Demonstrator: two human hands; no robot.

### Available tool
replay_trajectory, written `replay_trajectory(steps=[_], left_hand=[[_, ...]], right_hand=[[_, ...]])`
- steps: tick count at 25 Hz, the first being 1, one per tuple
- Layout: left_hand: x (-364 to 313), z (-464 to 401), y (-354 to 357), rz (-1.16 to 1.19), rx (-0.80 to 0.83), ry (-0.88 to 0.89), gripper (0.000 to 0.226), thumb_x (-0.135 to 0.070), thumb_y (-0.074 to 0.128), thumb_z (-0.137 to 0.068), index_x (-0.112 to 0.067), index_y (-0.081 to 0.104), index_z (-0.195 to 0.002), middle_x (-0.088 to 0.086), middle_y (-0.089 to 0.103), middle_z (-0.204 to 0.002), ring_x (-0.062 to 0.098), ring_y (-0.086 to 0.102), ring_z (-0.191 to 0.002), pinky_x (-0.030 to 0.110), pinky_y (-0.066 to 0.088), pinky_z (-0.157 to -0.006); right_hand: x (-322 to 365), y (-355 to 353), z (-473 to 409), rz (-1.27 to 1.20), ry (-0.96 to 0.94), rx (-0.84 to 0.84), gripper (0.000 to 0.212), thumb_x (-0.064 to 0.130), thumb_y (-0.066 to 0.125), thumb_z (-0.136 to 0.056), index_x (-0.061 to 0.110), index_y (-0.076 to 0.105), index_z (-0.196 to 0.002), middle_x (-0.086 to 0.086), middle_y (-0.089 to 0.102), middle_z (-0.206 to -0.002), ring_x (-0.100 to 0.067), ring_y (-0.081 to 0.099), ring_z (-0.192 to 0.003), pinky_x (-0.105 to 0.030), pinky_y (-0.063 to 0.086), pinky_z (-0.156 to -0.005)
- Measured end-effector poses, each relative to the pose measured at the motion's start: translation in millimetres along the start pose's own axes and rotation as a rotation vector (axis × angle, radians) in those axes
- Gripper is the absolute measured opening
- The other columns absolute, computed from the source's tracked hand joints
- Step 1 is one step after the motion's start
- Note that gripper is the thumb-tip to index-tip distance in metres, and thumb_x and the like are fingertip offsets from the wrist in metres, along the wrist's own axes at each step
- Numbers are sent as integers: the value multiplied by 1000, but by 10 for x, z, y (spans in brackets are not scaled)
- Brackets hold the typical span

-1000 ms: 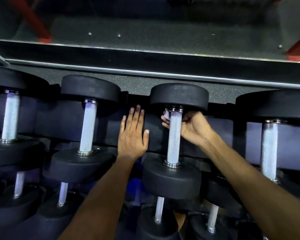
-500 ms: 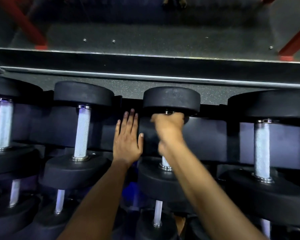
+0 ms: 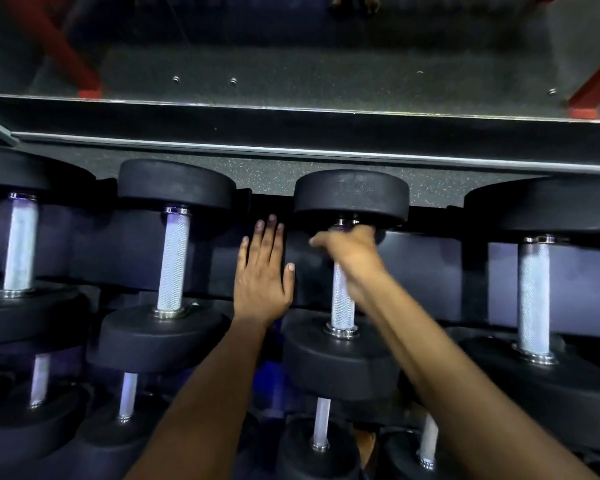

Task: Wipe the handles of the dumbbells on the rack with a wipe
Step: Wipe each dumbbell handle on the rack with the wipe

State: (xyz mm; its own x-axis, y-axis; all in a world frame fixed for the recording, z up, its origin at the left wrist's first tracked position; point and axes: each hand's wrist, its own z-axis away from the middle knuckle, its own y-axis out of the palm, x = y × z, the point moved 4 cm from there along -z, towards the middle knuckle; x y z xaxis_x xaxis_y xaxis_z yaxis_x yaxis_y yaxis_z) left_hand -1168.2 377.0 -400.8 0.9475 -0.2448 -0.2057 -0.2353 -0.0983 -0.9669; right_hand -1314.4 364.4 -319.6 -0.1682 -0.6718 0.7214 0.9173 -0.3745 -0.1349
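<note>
right hand (image 3: pixel 352 252) curled round far end of knurled handle (image 3: pixel 342 299) — wipe hidden | left hand (image 3: pixel 262 275) flat, holding nothing, on rack (image 3: pixel 430 268) | risk: near end missed — stroke stops short

Black dumbbell heads (image 3: pixel 351 197) — silvery cross-hatched handles (image 3: pixel 173 261) — speckled grey floor (image 3: pixel 264 176), seemingly red frame legs (image 3: pixel 54 46).

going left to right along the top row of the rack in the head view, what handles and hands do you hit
far-left dumbbell handle → second dumbbell handle → left hand, flat on the rack → right hand, gripping the third dumbbell handle → far-right dumbbell handle
</note>
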Motion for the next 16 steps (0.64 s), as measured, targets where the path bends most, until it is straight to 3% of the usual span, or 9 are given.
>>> replay_trajectory(steps=[1,3,6,7,9,10,12,14,16], left_hand=[[1,-1,3,0,7,-2,66,-34,33,-92,-2,29,-149,13,22,-159,25,16,-148,43,12,-119],[-3,1,4,-3,8,12,66,-34,32,-92,-2,29,-150,13,22,-159,24,15,-148,42,10,-119],[10,0,16,22,3,19,65,-33,30,-93,-2,29,-150,13,21,-159,25,15,-148,42,9,-120],[7,7,15,20,-3,21,65,-33,31,-93,-2,30,-149,13,22,-159,25,16,-148,42,10,-119],[-4,-2,9,9,-7,21,65,-33,33,-92,-1,30,-149,14,24,-158,26,17,-147,43,12,-119],[-3,-11,5,10,-8,21,65,-33,33,-92,-2,30,-149,14,24,-158,26,18,-147,43,12,-119],[-4,-5,3,18,-8,20,65,-33,33,-92,-2,29,-149,13,24,-158,25,16,-147,43,11,-119],[-1,6,11,25,-10,17,65,-33,33,-93,-3,28,-150,11,22,-159,24,15,-148,42,10,-119],[13,3,29,26,3,13,64,-34,32,-94,-5,27,-150,10,21,-159,24,14,-148,41,9,-119]], right_hand=[[8,-63,16,-96,13,36,14,-5,67,-74,1,60,-85,-8,64,-76,-25,57,-84,-25,48,-69],[-8,-42,61,-86,-28,48,15,1,69,-71,6,58,-80,-10,63,-82,-25,59,-86,-32,50,-77],[-65,98,226,24,-91,-3,78,27,72,-55,-2,44,-122,-18,53,-126,-30,54,-116,-42,45,-100],[-50,49,187,-82,-74,36,72,22,74,-59,-5,46,-119,-20,56,-121,-32,57,-110,-45,47,-98],[-7,-105,-18,-361,43,240,28,-2,68,-72,-6,57,-97,-21,64,-100,-28,66,-89,-42,53,-90],[4,-217,-80,-423,87,331,24,-5,66,-73,-5,59,-95,-19,66,-97,-25,68,-86,-38,55,-86],[-18,-370,-163,-300,44,401,41,6,74,-65,-2,62,-103,-17,70,-100,-23,69,-95,-37,52,-90],[-64,-410,-150,-83,-85,163,35,12,84,-60,7,67,-90,-12,72,-92,-23,69,-88,-41,53,-85],[-107,-481,-91,-68,-200,-158,28,8,85,-62,14,58,-67,-6,68,-70,-16,67,-64,-42,58,-72]])
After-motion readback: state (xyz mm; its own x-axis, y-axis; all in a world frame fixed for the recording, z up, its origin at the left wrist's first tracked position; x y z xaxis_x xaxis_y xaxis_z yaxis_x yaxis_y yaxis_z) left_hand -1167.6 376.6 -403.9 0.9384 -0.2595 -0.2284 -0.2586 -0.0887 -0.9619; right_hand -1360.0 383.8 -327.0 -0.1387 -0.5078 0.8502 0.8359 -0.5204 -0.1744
